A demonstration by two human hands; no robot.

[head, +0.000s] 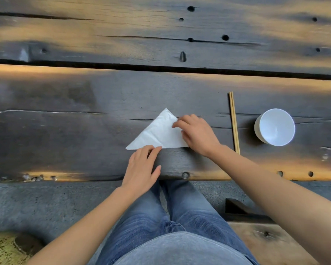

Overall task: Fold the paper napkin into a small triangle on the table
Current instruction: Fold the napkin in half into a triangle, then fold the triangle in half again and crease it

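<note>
White paper napkin [157, 133], folded into 1 triangle, flat on dark wooden table [65, 131], well left of white bowl [275, 127]. 2 chopsticks [234, 122] between napkin and bowl. Left hand [142, 166] flat, fingertips pressing napkin's near edge. Right hand [196, 133] pinching napkin's right corner.

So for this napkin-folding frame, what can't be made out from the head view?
- Right corner of the paper napkin: covered by the right hand.
- Part of its near edge: under the left hand fingertips.
- Number of folded layers: not readable from above.
- Chopsticks, near tips: meet the right forearm.
- White bowl: outer wall mostly hidden by its rim.
</note>
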